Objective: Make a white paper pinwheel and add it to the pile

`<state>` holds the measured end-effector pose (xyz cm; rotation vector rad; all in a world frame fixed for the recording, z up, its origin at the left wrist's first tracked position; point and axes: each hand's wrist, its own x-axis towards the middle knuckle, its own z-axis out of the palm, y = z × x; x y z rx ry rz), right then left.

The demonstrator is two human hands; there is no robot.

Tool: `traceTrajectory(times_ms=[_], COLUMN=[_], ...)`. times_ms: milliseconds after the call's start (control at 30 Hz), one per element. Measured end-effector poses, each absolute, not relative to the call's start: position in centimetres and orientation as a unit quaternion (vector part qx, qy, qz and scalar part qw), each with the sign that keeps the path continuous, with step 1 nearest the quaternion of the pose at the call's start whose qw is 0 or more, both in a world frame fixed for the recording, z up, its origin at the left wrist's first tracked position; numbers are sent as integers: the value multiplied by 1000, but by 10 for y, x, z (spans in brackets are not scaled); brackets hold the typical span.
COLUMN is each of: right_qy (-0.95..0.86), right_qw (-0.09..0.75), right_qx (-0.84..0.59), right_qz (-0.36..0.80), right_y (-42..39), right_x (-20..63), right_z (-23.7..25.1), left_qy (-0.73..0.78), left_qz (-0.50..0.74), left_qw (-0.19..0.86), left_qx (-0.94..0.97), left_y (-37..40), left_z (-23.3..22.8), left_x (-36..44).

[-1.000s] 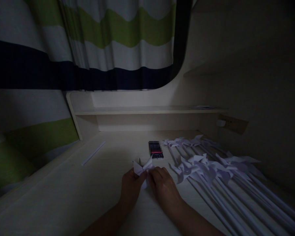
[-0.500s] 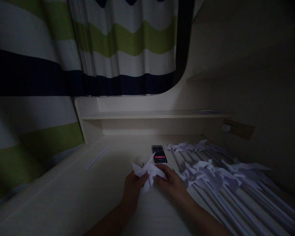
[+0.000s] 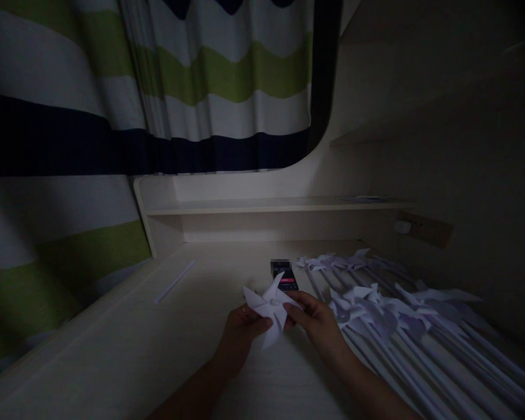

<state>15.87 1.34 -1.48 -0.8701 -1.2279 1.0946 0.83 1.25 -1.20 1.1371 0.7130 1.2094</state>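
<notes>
A white paper pinwheel head is held between my two hands above the desk, its folded blades facing me. My left hand pinches its lower left blade, thumb on the front and a ring on one finger. Thumb and fingers of my right hand are closed on the blade at the right. No stick shows on this pinwheel. Just behind it lies a phone with a red bar on its lit screen, partly covered by a blade.
Several finished paper pinwheels on white sticks lie in rows along the right side. One loose white paper stick rests at the left. A shelf spans the back, a socket is on the right wall, and a striped curtain hangs at the left.
Both hands and the pinwheel head have shifted slightly right, and its blades now face me more fully. The left thumb sits lower, and the pinwheel covers more of the phone.
</notes>
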Motion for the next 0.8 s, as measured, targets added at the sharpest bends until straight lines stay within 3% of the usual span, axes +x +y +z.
traceTrajectory(times_ms=[800], right_qy=[-570], right_qw=[592], right_qx=[-406], right_qz=[399], right_y=[1], right_x=[153], right_z=[-5], left_qy=[364], left_qz=[545], left_qw=[594], left_qx=[465], left_y=[16], left_z=[-15], left_x=[8])
